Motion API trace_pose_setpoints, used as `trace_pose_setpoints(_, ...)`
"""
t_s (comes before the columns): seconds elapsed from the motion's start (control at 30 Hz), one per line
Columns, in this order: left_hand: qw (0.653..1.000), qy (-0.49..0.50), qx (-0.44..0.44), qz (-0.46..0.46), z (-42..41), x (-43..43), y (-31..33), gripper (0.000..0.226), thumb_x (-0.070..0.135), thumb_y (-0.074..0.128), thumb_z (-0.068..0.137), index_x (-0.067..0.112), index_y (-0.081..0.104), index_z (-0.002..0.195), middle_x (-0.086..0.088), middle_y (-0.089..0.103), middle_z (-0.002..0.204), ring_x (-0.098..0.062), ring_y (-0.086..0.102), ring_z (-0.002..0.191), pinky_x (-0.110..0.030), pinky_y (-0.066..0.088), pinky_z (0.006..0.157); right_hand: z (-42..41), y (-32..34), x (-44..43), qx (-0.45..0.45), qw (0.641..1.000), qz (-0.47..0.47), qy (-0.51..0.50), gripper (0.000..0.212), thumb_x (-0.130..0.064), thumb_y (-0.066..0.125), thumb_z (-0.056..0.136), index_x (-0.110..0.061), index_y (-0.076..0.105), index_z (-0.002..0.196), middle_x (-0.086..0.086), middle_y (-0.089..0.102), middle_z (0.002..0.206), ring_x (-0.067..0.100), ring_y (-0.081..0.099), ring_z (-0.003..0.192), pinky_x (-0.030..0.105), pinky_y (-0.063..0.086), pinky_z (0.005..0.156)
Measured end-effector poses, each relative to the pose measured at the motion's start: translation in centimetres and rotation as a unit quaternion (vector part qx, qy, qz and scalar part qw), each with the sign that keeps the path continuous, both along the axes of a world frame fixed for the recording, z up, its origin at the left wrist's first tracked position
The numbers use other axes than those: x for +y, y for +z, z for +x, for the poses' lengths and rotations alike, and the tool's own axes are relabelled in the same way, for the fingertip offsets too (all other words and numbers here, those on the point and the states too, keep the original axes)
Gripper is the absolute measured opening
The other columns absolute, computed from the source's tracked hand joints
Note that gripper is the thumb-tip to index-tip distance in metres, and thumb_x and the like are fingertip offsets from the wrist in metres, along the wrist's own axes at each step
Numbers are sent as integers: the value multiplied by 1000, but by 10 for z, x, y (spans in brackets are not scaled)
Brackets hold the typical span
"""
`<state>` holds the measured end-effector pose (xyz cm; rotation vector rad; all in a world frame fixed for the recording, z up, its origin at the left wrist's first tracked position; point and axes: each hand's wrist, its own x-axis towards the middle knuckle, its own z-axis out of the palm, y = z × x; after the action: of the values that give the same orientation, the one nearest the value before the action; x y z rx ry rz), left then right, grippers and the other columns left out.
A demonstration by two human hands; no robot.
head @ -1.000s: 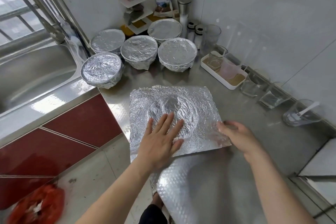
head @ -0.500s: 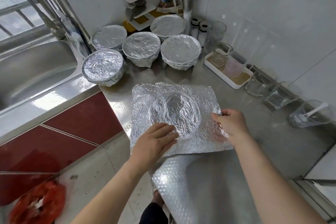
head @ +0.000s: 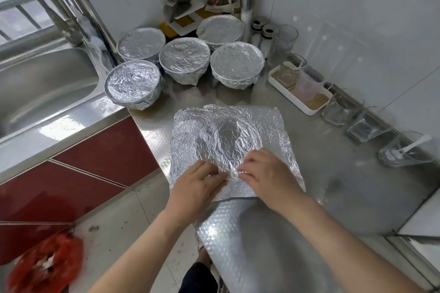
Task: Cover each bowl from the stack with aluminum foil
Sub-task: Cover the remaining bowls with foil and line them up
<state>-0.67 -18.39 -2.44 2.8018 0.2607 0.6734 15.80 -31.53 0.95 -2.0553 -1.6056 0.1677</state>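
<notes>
Steel kitchen counter [head: 333, 173] in a white-walled corner, with a sink [head: 47, 83] to the left. Left hand [head: 200, 185] and right hand [head: 264, 178] are both resting on the near edge of the foil sheet [head: 228, 135], fingers bent down onto it and fingertips almost meeting. They're blurred, so cannot tell if they are pinching the foil or only pressing it.

The foil sheet is lying spread on the counter, near edge hanging just over the front, with a round creased shape in the middle. Cannot tell what is under it. An embossed metal surface [head: 238, 233] is showing just below the sheet.

Five foil-covered bowls are sitting behind the sheet: front left bowl [head: 133, 83] by the sink rim, back left bowl [head: 141, 44], middle bowl [head: 184, 59], back bowl [head: 220, 28] and right bowl [head: 237, 64].

A white tray [head: 319, 107] holding glass jars is standing to their right. Glass cups [head: 366, 128] are lining the wall past the tray. Red cabinet fronts [head: 95, 150] are showing under the sink, and a red bag [head: 45, 266] is lying on the floor.
</notes>
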Motion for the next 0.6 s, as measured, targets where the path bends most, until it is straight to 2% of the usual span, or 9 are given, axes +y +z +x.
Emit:
trace_pose_setpoints(0.1, 1000, 10, -9, -3, -3, 1, -2, 25, 33, 59, 94, 16, 77, 99, 2, 64, 88, -14, 52, 84, -28, 50, 61, -8, -14, -4, -41, 999, -13, 33, 10, -18, 80, 76, -15, 71, 75, -4, 60, 78, 18, 54, 75, 34, 52, 58)
trace_pose_setpoints(0.23, 1000, 3, -11, 12, -1, 6, -3, 25, 31, 58, 93, 17, 78, 96, 4, 67, 88, -12, 54, 86, -28, 53, 58, -11, -22, -3, -87, 996, 0, 33, 13, -13, 82, 73, -13, 68, 73, -2, 61, 77, 18, 53, 72, 31, 48, 51)
trace_pose_setpoints(0.4, 997, -40, -10, 64, 6, 8, -1, 24, 27, 57, 94, 16, 78, 92, 4, 69, 87, -15, 61, 81, -24, 50, 70, -9, -25, -1, -158, 986, -1, 44, 20, -4, 81, 66, -14, 64, 70, 1, 58, 76, 20, 52, 71, 31, 42, 57)
trace_pose_setpoints(0.5, 995, -64, 3, 80, 12, 4, -1, 26, 25, 54, 96, 13, 75, 88, 0, 68, 85, -19, 60, 74, -28, 49, 67, -3, -25, -2, -192, 980, 16, 53, 24, 4, 74, 64, -14, 58, 65, 1, 54, 72, 21, 48, 69, 31, 31, 61)
trace_pose_setpoints(0.6, 993, -73, 11, 97, 17, -3, -2, 15, 18, 62, 92, 13, 71, 81, 0, 64, 79, -19, 55, 69, -30, 48, 64, 7, -21, -5, -226, 970, 29, 85, 18, 2, 60, 71, -15, 55, 66, 2, 52, 71, 22, 46, 70, 31, 27, 65)
